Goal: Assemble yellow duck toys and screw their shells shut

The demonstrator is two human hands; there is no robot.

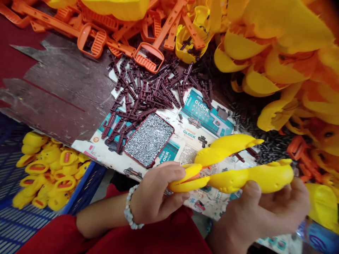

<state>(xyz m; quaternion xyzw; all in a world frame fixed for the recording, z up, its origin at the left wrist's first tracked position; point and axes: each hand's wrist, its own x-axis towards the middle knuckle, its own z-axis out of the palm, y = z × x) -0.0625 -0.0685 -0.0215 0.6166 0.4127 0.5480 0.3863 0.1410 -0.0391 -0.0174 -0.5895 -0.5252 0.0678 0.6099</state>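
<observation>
Brown wood shows on my desk (66, 81), partly covered by printed sheets (189, 132). Yellow shells (261, 83) heap up at its far right; a blue basket (87, 187) of yellow ducks (54, 165) sits to my left. Over the near edge, my right hand (267, 211) is clamped on a long yellow casing (267, 176), a second casing (225, 148) just beyond it. My left hand (156, 192) pinches a yellow piece (193, 184) with orange inside, at the casings' left ends; whether they join, I cannot tell. Beyond lie maroon parts (144, 91) and a tray (150, 165) of silver pins (150, 137).
</observation>
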